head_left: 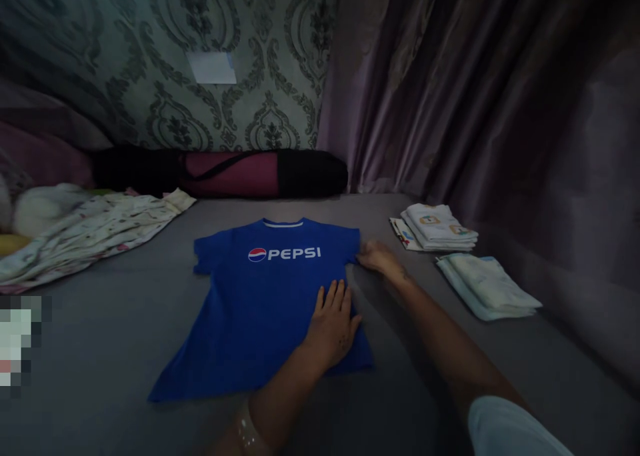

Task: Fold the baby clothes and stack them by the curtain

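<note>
A blue T-shirt [240, 316] with a white PEPSI print lies spread out, front up, its neckline toward the wall. My left hand [333, 326] rests flat on its lower right part, fingers stretched out and slightly apart. At the sleeve on the right, my right hand [379, 259] has its fingers closed on the cuff edge; the fingertips are partly hidden there. The shirt's hem flares out at the lower left corner.
Folded white cloths [437, 226] and a pale folded stack [490, 286] lie to the right on the grey bed surface [110, 336]. A patterned cloth [110, 226] lies at left. Along the wall stretches a black and maroon long bag [235, 174]; a curtain [400, 83] hangs at right.
</note>
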The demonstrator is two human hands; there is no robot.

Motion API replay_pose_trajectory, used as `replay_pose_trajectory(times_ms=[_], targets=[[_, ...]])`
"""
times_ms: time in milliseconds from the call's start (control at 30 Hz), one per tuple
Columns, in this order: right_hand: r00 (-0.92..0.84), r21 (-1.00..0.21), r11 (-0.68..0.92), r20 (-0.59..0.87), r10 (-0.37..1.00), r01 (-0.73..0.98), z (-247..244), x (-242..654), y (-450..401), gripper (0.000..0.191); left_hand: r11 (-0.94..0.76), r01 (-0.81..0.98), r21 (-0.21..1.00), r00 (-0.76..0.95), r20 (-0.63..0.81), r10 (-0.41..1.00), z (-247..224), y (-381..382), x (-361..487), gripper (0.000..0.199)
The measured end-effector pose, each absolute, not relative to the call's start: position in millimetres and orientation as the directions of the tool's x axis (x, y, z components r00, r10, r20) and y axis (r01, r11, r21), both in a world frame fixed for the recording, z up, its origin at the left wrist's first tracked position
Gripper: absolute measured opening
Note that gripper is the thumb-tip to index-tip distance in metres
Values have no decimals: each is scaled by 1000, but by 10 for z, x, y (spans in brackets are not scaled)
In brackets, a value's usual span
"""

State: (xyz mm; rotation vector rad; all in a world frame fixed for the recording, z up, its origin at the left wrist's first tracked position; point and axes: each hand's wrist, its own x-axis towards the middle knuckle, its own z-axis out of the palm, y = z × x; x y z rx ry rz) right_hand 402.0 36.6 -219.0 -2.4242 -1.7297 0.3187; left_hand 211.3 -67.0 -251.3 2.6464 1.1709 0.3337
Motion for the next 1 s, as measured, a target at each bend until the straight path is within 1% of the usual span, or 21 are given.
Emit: replay_pose_trajectory(times_ms=[67, 133, 167, 233, 367, 467, 567, 600, 667, 733, 767, 833, 933, 1000], targets=[[259, -219, -248, 20, 966, 944, -2141, 3885, 439, 31, -668, 682, 296, 669, 116, 734, -2510, -672, 2112, 58], [126, -221, -97, 123, 984, 971, -2136, 3724, 550, 40, -682, 669, 296, 685, 112, 720, -2514, -671, 2111, 59], [55, -215, -21, 152, 987, 976, -2156, 3649, 609, 45, -687, 663, 296, 691, 109, 714, -2515, -670, 2109, 59], [-27, -199, 50, 115, 993, 979, -2236, 3536, 714, 53, -692, 659, 295, 700, 99, 708, -2512, -668, 2104, 60], [22, -169, -32, -59, 998, 985, -2450, 3501, 826, 63, -693, 659, 293, 708, 69, 703, -2472, -665, 2092, 62], [33, -157, -48, -98, 995, 986, -2501, 3545, 852, 65, -689, 664, 289, 709, 49, 704, -2432, -669, 2085, 62], [45, -151, -66, -140, 989, 986, -2425, 3523, 877, 66, -687, 668, 287, 708, 41, 705, -2409, -677, 2080, 62], [58, -149, -78, -134, 989, 986, -2387, 3493, 888, 66, -686, 667, 290, 707, 45, 706, -2406, -679, 2080, 62], [51, -150, -59, -60, 997, 987, -2324, 3409, 913, 66, -684, 665, 300, 705, 50, 708, -2404, -681, 2079, 62], [-33, -158, 38, 37, 999, 987, -2302, 3321, 940, 66, -682, 661, 312, 707, 45, 706, -2405, -679, 2078, 63], [-86, -163, 94, 54, 995, 982, -2310, 3287, 953, 66, -682, 658, 319, 709, 42, 704, -2404, -676, 2076, 64], [-145, -174, 145, 11, 989, 974, -2355, 3250, 981, 65, -680, 650, 341, 713, 38, 700, -2398, -671, 2069, 65], [-130, -168, 114, -88, 988, 979, -2427, 3251, 1018, 66, -671, 625, 399, 725, 23, 689, -2352, -665, 2047, 65], [-122, -155, 105, -105, 987, 982, -2448, 3242, 1030, 66, -645, 609, 461, 735, -23, 677, -2280, -655, 2016, 65]])
